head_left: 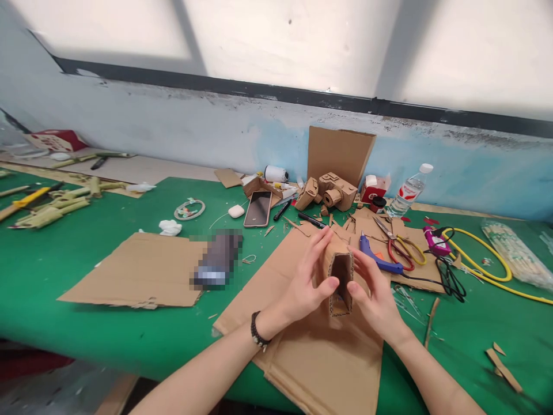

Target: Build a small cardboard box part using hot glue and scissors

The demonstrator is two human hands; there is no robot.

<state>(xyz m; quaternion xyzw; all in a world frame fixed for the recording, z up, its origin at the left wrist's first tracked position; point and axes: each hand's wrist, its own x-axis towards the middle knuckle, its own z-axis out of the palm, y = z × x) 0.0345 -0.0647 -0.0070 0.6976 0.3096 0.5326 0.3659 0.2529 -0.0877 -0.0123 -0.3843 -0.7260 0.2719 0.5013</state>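
Observation:
A hollow cardboard box [341, 313] with an open end facing me is held upright between both hands, above a large cardboard sheet [319, 363]. My left hand [309, 279] presses its left side, fingers along the far edge and thumb at the opening. On the opposite side, my right hand [374, 291] grips the wall, its thumb also at the rim. A blue glue gun [380, 256] lies just right of the box, beside scissors [395, 239] with red and yellow handles. Behind them sits a cardboard camera model [337, 191].
A phone [258, 208], a water bottle [410, 191] and a red-and-white box [375, 189] stand or lie toward the wall. Another cardboard sheet [138, 271] is at left. A yellow hose [479, 271] and a bag of sticks [518, 253] lie at right.

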